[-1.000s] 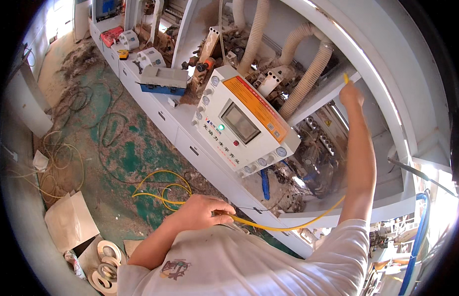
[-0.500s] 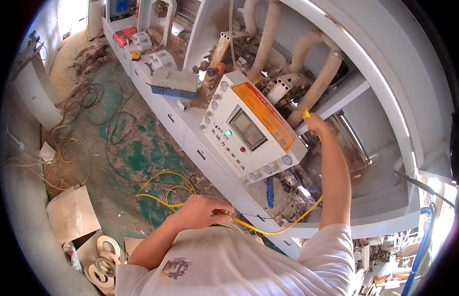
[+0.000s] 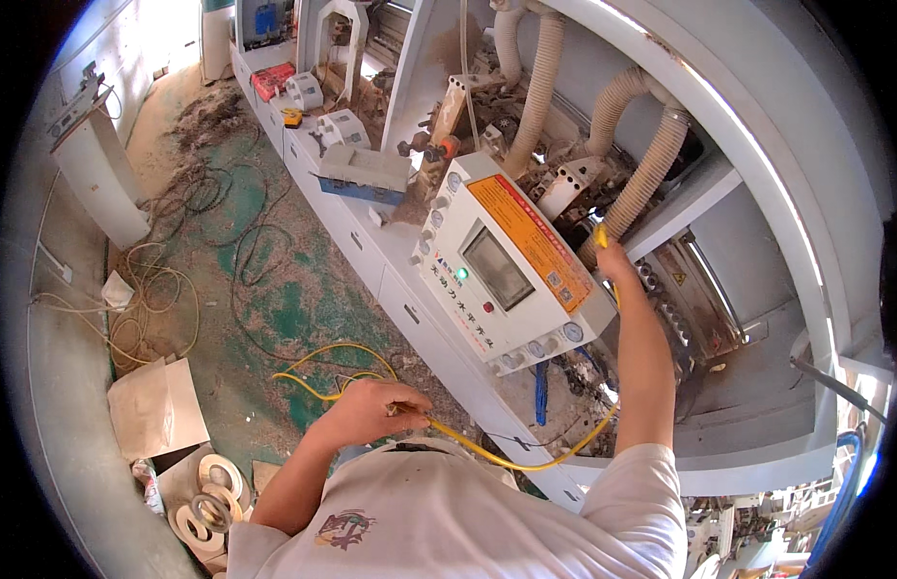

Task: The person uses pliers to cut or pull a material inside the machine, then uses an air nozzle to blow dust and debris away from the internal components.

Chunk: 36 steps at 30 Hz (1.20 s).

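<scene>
1. Head view, left side: my left hand (image 3: 371,410) is closed around a thin yellow hose (image 3: 526,461), low in the frame, just above the white shirt (image 3: 448,521). Beyond the fist the hose runs on in loose loops over the dusty green floor (image 3: 275,289).

2. From that fist the yellow hose sags to the right, passes under the white control box (image 3: 511,265) and climbs along my right forearm.

3. Head view, right side: my right hand (image 3: 612,261) is raised and closed on the hose's yellow nozzle end (image 3: 600,235), right at the upper right corner of the control box, close beside the ribbed beige ducts (image 3: 651,169).

4. Edges: the box's right edge sits against my wrist, and the ducts crowd in from above. The curved white hood (image 3: 757,145) arches over the opening, with the machine's dusty inner parts below.

5. Open room: the floor to the left is the widest open ground, though cables (image 3: 159,289) lie coiled across it, and rolls of tape (image 3: 212,487) and cardboard (image 3: 154,405) sit near my left elbow.

6. The white cabinet front (image 3: 391,289) runs diagonally, marking the floor's right boundary.
</scene>
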Each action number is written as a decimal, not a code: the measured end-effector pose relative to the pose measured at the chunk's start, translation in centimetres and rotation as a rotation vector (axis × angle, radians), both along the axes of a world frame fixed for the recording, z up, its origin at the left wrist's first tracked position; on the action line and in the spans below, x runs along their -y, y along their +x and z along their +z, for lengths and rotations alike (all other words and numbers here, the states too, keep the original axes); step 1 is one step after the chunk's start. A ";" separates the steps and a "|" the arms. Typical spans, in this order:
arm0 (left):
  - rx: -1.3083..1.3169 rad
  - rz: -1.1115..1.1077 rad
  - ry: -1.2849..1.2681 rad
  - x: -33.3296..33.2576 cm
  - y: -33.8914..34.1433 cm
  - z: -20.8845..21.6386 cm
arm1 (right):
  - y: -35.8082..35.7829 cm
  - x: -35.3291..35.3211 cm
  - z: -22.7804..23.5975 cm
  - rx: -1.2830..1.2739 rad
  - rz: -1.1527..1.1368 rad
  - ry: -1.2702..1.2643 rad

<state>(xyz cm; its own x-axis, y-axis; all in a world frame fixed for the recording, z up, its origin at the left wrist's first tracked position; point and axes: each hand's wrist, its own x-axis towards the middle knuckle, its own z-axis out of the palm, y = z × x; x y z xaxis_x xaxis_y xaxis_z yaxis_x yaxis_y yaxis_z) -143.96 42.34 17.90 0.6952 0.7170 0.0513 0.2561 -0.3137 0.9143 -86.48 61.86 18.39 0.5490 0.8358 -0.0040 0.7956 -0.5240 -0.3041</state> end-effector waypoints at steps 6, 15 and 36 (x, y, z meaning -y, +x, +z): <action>0.010 0.033 -0.126 -0.1 1.2 1.7 | 6.9 2.2 0.4 0.310 -0.016 0.184; -0.031 0.019 0.013 -0.5 0.5 -0.4 | -1.0 2.7 9.2 0.126 0.122 -0.170; 0.059 -0.106 0.063 -1.3 2.0 -1.9 | 0.6 7.3 19.3 0.617 -0.056 0.066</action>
<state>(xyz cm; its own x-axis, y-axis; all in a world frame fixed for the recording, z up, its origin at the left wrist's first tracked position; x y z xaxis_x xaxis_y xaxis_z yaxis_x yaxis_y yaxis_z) -141.96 43.60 16.05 0.7614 0.6337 0.1369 0.1646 -0.3932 0.9046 -85.89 54.59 37.72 0.4764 0.7935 0.3786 0.8071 -0.5655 0.1697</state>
